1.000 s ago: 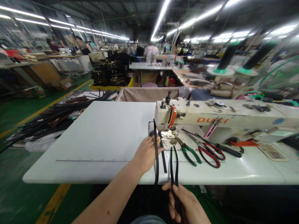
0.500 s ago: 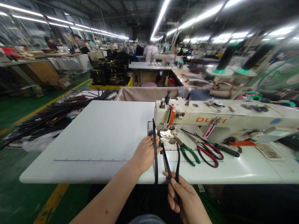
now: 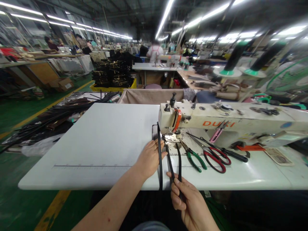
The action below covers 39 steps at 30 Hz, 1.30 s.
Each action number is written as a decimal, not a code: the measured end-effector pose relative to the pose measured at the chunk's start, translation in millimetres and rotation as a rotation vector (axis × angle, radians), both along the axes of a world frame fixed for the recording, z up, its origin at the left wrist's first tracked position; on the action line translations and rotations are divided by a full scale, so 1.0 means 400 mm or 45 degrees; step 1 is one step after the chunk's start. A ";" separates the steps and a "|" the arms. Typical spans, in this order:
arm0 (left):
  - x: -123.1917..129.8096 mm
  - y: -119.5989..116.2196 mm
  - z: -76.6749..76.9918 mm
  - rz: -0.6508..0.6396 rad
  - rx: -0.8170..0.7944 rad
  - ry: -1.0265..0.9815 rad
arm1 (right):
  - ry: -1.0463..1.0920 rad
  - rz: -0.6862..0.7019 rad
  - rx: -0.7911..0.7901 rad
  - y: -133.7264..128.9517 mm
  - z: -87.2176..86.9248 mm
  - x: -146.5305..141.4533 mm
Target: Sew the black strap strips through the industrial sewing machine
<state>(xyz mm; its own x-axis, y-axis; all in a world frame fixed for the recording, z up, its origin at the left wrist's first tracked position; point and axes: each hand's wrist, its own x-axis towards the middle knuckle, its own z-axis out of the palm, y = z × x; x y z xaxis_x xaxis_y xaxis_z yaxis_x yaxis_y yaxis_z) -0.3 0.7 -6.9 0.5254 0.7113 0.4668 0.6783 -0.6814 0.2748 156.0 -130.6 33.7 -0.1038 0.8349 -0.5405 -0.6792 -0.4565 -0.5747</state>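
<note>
My left hand [image 3: 149, 158] lies flat on the white tabletop just left of the sewing machine's [image 3: 231, 120] needle area, fingers stretched out. A narrow black strap [image 3: 160, 173] runs across its fingers and down over the front edge. At the table's front edge, my right hand [image 3: 185, 195] pinches two lengths of black strap [image 3: 179, 160] between thumb and fingers. Their upper ends lie by the metal plate [image 3: 172, 138] under the presser foot. I cannot tell whether these lengths belong to one strap.
Right of the straps lie green-handled nippers [image 3: 195, 158], red-handled scissors [image 3: 216, 158] and a black-handled tool [image 3: 234, 155]. Pink snips [image 3: 216, 135] rest against the machine. A fabric-lined bin [image 3: 151, 96] stands behind the table [image 3: 96, 141]. Bundles of black straps [image 3: 55, 115] lie to the left.
My right hand has shifted slightly up and left. The right-hand length of strap has swung left, away from the nippers. My left hand stays in place.
</note>
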 end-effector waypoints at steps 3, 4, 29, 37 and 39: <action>0.000 -0.001 0.004 -0.001 0.005 -0.002 | 0.002 0.007 0.008 0.008 -0.001 0.000; 0.000 -0.001 0.005 0.002 0.007 -0.002 | 0.002 0.010 0.012 0.011 0.000 0.000; 0.009 -0.006 0.027 -0.004 -0.023 -0.056 | 0.096 -0.033 0.016 0.089 0.002 -0.007; 0.006 -0.012 0.015 -0.030 0.042 0.035 | 0.130 -0.041 0.011 0.096 -0.002 -0.013; -0.007 -0.016 -0.012 -0.034 0.126 0.050 | 0.096 -0.062 0.004 0.088 0.000 -0.018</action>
